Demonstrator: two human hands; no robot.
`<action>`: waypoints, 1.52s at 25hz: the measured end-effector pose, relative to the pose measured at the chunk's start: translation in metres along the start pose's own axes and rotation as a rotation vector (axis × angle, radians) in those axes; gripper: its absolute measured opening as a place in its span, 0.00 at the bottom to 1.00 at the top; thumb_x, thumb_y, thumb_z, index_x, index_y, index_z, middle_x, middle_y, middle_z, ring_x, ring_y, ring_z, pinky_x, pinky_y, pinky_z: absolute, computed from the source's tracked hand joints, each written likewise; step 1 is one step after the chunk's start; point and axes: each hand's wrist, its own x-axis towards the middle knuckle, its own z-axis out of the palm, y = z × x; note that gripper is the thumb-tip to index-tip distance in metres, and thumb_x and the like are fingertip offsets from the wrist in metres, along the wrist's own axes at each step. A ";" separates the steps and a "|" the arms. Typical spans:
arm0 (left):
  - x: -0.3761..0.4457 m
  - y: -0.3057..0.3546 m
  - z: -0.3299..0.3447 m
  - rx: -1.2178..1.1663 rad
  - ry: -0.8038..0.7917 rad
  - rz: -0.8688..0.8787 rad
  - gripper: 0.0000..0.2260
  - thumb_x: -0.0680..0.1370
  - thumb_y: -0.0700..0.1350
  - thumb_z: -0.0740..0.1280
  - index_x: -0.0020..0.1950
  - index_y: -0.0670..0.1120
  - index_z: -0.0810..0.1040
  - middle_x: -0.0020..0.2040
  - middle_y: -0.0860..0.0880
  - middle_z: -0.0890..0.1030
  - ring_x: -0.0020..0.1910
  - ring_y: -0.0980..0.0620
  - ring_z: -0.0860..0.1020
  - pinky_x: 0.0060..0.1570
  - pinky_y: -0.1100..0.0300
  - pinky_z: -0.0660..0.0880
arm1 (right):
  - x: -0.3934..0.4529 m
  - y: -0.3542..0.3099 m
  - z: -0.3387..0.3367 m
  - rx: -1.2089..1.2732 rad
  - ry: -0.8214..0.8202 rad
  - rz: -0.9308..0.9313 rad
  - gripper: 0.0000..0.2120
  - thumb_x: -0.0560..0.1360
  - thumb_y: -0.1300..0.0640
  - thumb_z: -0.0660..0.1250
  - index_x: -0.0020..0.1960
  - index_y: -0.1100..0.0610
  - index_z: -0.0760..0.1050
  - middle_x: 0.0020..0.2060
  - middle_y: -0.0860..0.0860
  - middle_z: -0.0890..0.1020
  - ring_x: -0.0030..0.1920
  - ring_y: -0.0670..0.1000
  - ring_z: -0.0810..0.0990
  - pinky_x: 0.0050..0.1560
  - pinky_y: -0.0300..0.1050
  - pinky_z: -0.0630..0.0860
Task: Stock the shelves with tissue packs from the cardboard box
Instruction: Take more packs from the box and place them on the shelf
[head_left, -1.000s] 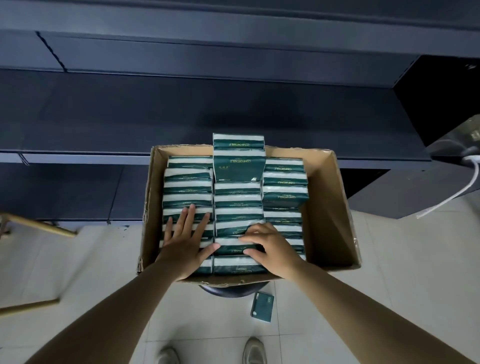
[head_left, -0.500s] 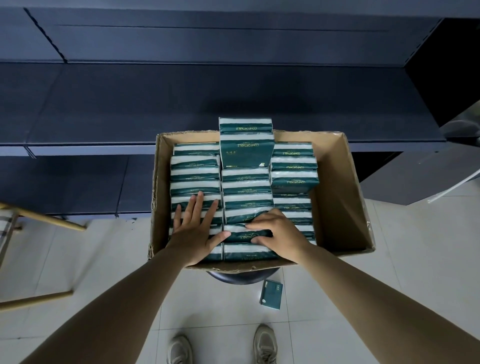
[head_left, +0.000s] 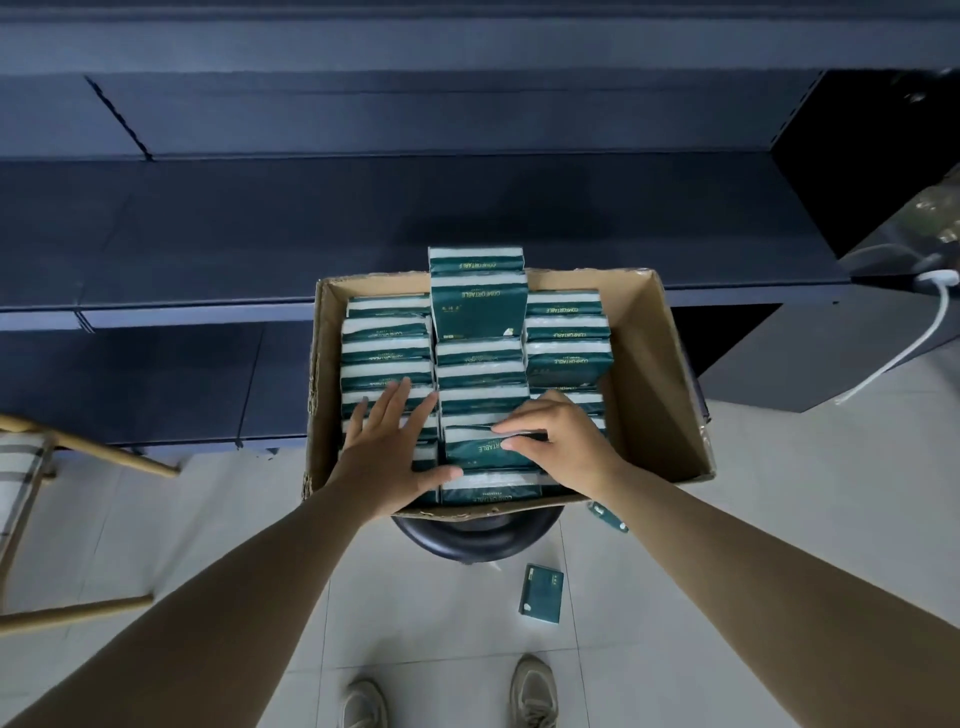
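Note:
An open cardboard box (head_left: 654, 374) sits on a round dark stool, packed with three rows of green-and-white tissue packs (head_left: 478, 364). My left hand (head_left: 387, 447) lies flat with fingers spread on the left row, its thumb against the middle row. My right hand (head_left: 558, 441) curls its fingers over a tissue pack (head_left: 475, 449) near the front of the middle row, and that pack tilts up out of the row. Behind the box runs a dark blue shelf (head_left: 260, 234) with nothing on it.
One loose tissue pack (head_left: 541, 592) lies on the white tile floor below the stool (head_left: 475, 540), another (head_left: 608, 517) peeks out beside it. A wooden chair frame (head_left: 78, 452) stands at left. A white cable (head_left: 904, 353) hangs at right. My shoes (head_left: 530, 691) show at the bottom.
My right hand's fingers have closed on a middle-row pack and tipped it up. My left hand stays pressed on the left row. The view has shifted slightly.

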 end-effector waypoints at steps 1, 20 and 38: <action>-0.003 0.005 -0.009 -0.004 0.053 0.020 0.42 0.72 0.71 0.56 0.77 0.55 0.40 0.78 0.48 0.38 0.76 0.50 0.36 0.73 0.48 0.37 | -0.001 -0.009 -0.014 0.010 0.021 -0.012 0.10 0.70 0.59 0.73 0.52 0.53 0.83 0.46 0.47 0.84 0.47 0.49 0.73 0.50 0.34 0.68; -0.017 0.113 -0.460 0.131 1.123 0.168 0.42 0.69 0.73 0.56 0.76 0.48 0.60 0.76 0.42 0.58 0.75 0.44 0.55 0.72 0.49 0.48 | 0.065 -0.276 -0.404 -0.079 0.537 -0.464 0.09 0.76 0.61 0.67 0.52 0.53 0.82 0.42 0.38 0.80 0.47 0.42 0.74 0.53 0.28 0.64; 0.173 0.048 -0.601 0.113 1.117 -0.096 0.47 0.68 0.70 0.64 0.78 0.53 0.44 0.78 0.45 0.44 0.77 0.48 0.42 0.73 0.48 0.40 | 0.346 -0.280 -0.477 -0.201 0.811 -0.437 0.08 0.77 0.58 0.65 0.51 0.51 0.83 0.46 0.44 0.80 0.51 0.45 0.67 0.56 0.46 0.68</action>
